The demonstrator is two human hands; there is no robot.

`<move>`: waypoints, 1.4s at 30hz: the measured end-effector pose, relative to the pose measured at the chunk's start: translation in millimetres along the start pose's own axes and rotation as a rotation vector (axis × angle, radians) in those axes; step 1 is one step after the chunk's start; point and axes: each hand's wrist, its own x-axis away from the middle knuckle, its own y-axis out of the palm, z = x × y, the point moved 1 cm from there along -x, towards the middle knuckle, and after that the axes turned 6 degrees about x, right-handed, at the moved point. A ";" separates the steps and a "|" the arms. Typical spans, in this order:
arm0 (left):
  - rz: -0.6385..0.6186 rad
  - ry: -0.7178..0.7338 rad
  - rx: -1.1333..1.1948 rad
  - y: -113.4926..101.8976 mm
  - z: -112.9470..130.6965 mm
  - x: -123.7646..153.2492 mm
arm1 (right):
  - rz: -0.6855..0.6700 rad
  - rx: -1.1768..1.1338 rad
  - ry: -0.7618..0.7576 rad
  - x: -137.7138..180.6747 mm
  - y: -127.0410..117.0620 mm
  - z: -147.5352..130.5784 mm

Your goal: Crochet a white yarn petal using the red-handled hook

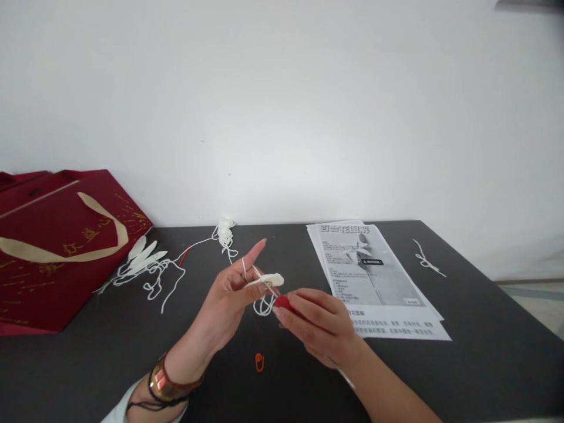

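Note:
My left hand (233, 291) pinches a small white crocheted piece (275, 279), its index finger raised with white yarn (244, 267) looped round it. My right hand (321, 323) is closed round a crochet hook with a red grip (284, 303); the thin metal shaft (341, 373) sticks out behind the palm. The hook's tip meets the crocheted piece between both hands, its exact stitch too small to make out. Loose loops of yarn (264, 305) hang just below the piece. On the table under the hands lies an orange stitch marker (259, 362).
A dark red gift bag (66, 235) lies at the left, beside several white crocheted petals (143, 258) with trailing yarn ends. A red stick (185, 254) is near them. The yarn bundle (225, 229) rests by the wall. Printed sheets (374, 276) and a yarn bow (427, 261) lie right.

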 end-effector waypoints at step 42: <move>0.006 0.068 -0.508 -7.2 4.2 -8.6 | -0.026 -0.407 0.559 -6.1 -7.8 3.1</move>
